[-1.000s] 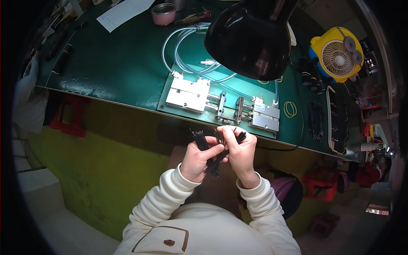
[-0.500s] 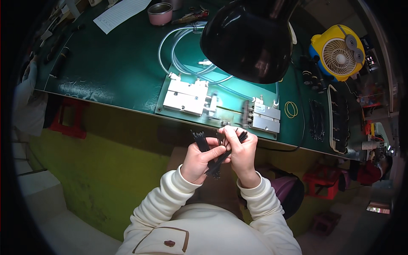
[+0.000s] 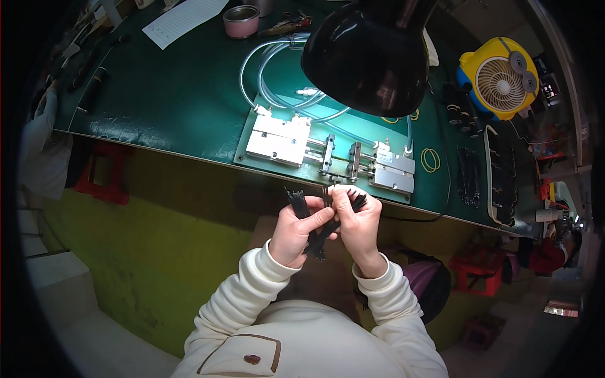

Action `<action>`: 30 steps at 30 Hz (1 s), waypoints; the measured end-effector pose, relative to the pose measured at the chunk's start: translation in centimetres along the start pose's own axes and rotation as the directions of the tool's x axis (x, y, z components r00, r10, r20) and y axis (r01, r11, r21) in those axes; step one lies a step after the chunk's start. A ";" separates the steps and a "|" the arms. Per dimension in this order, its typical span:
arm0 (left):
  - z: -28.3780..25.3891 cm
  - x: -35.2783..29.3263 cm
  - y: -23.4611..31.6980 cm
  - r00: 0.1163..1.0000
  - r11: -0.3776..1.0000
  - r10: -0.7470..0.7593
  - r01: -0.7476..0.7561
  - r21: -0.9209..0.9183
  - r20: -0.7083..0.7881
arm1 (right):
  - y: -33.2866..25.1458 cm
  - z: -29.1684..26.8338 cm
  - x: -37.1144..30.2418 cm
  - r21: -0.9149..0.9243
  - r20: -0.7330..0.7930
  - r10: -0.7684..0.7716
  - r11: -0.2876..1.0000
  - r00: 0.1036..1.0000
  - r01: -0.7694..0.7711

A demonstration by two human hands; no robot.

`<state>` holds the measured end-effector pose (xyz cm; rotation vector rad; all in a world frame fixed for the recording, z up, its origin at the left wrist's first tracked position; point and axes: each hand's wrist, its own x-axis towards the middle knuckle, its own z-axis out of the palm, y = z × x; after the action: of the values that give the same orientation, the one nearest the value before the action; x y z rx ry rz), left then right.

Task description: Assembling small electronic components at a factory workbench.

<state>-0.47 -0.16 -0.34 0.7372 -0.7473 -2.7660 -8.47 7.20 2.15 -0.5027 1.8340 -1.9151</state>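
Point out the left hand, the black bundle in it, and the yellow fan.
Left hand (image 3: 293, 234), head view, near the thumb's base.
Black bundle (image 3: 300, 206), head view, upper part.
Yellow fan (image 3: 503, 87), head view, round grille.

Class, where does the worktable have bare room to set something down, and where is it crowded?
The widest bare patch of green tabletop lies between the black roll at left, white paper and looped clear tubing. Crowded: the middle, with lamp and metal fixture; the right end, with yellow fan, black bundles and tray.
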 end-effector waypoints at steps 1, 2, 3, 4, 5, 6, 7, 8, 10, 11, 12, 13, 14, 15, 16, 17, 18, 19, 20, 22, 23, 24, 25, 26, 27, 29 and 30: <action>-0.1 0.0 0.1 1.000 1.000 0.007 -0.007 0.005 0.000 | 0.0 0.1 0.0 -0.008 0.007 0.012 1.000 1.000 -0.012; -0.1 -0.1 0.1 1.000 1.000 0.006 -0.006 0.002 -0.007 | -0.2 0.3 0.1 -0.014 0.016 0.021 1.000 1.000 -0.021; -0.1 -0.4 0.2 1.000 1.000 0.011 -0.011 0.001 -0.015 | -0.4 0.7 0.2 -0.017 0.029 0.027 1.000 0.999 -0.027; -0.1 -0.8 0.4 0.999 1.000 0.022 -0.022 0.002 -0.025 | -0.6 0.8 -0.2 -0.001 0.045 0.014 1.000 0.999 -0.014; -0.2 -0.9 0.6 1.000 1.000 0.017 -0.017 -0.006 -0.012 | -0.4 0.8 -0.3 -0.059 0.022 0.028 0.998 0.999 -0.026; -0.2 -1.3 0.4 1.000 1.000 0.018 -0.018 -0.011 -0.007 | -0.2 0.8 -0.5 -0.110 0.005 0.042 0.993 0.999 -0.041; -0.2 -1.6 0.3 1.000 1.000 0.017 -0.017 -0.020 -0.008 | -0.3 0.8 -0.7 -0.144 0.002 0.043 0.989 0.999 -0.042; -0.1 -1.7 0.1 1.000 0.999 0.021 -0.021 -0.029 -0.012 | -0.4 0.6 -0.8 -0.177 0.004 0.043 0.983 0.999 -0.042; 0.1 -1.7 -0.9 1.000 0.996 -0.015 0.013 -0.084 -0.023 | -0.4 -0.2 -1.4 -0.147 -0.026 0.062 0.987 0.998 -0.065; 0.4 -1.6 -1.1 1.000 0.997 -0.029 0.029 -0.078 0.002 | -0.4 -0.8 -1.6 -0.123 -0.035 0.052 0.991 0.998 -0.056; 0.5 -1.8 -1.3 0.998 0.996 -0.049 0.051 -0.077 0.025 | -0.1 -1.1 -1.8 -0.104 -0.046 0.050 0.993 0.998 -0.055; 0.2 -1.8 -1.3 1.000 0.998 -0.013 0.013 -0.069 0.005 | 0.3 -0.9 -1.8 -0.084 -0.010 0.043 0.996 0.999 -0.043; 0.2 -1.7 -1.5 1.000 0.998 -0.007 0.008 -0.065 0.020 | 0.5 -1.1 -1.8 -0.069 -0.013 0.036 0.997 0.999 -0.037; 0.2 -1.6 -1.7 0.999 0.998 -0.010 0.013 -0.066 0.044 | 0.6 -1.2 -1.9 -0.063 -0.026 0.030 0.997 0.999 -0.032; 0.1 -1.6 -1.9 0.997 0.997 -0.026 0.031 -0.068 0.073 | 0.6 -1.3 -1.9 -0.064 -0.051 0.028 0.997 0.998 -0.031; 0.3 -1.6 -1.7 0.996 0.996 -0.043 0.049 -0.071 0.080 | 0.6 -1.3 -1.9 -0.072 -0.067 0.033 0.997 0.997 -0.038; 0.4 -1.5 -1.3 0.998 0.999 -0.014 0.017 -0.047 0.067 | 0.4 -1.0 -1.6 -0.094 -0.071 0.008 0.995 0.997 -0.015; 0.5 -1.5 -1.4 0.998 0.999 0.002 0.000 -0.033 0.058 | 0.2 -1.0 -1.5 -0.130 -0.083 -0.008 0.991 0.997 -0.003; 0.4 -1.6 -1.3 1.000 0.999 0.023 -0.022 -0.040 0.019 | -0.3 -0.5 -1.5 -0.174 -0.065 -0.014 0.985 0.998 0.003; 0.1 -1.6 -0.4 0.998 0.998 0.058 -0.058 0.000 -0.031 | -0.9 0.6 -0.9 -0.182 -0.019 0.033 0.983 0.999 -0.036; 0.1 -1.7 0.2 0.997 0.997 0.069 -0.068 0.043 -0.039 | -1.0 0.8 -0.8 -0.147 0.004 0.084 0.986 0.996 -0.083; -0.1 -1.6 0.6 0.997 0.997 0.057 -0.055 0.046 -0.042 | -0.8 1.1 -0.6 -0.129 0.002 0.064 0.990 0.998 -0.063; -0.1 -1.5 0.6 0.997 0.998 0.052 -0.050 0.049 -0.048 | -0.6 1.0 -0.5 -0.109 0.008 0.039 0.993 0.999 -0.037; 0.3 -1.5 0.1 1.000 0.999 0.010 -0.009 0.038 -0.026 | -0.4 0.4 -0.6 -0.132 -0.033 0.048 0.990 0.998 -0.052; 0.2 -1.3 -0.1 1.000 0.999 0.014 -0.013 0.035 -0.011 | 0.1 0.2 -0.5 -0.105 -0.029 0.018 0.994 0.999 -0.021; 0.2 -1.0 -0.2 0.999 0.999 0.039 -0.039 0.030 0.005 | 0.6 -0.2 -0.2 -0.041 -0.005 -0.046 0.998 0.999 0.045; 0.2 -1.0 -0.5 1.000 0.999 0.028 -0.028 0.028 0.001 | 0.7 -0.4 -0.4 -0.044 -0.011 -0.036 0.998 0.999 0.036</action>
<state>0.25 0.67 -0.07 0.7248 -0.7916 -2.7364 -8.30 7.69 1.48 -0.5433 1.8898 -1.9091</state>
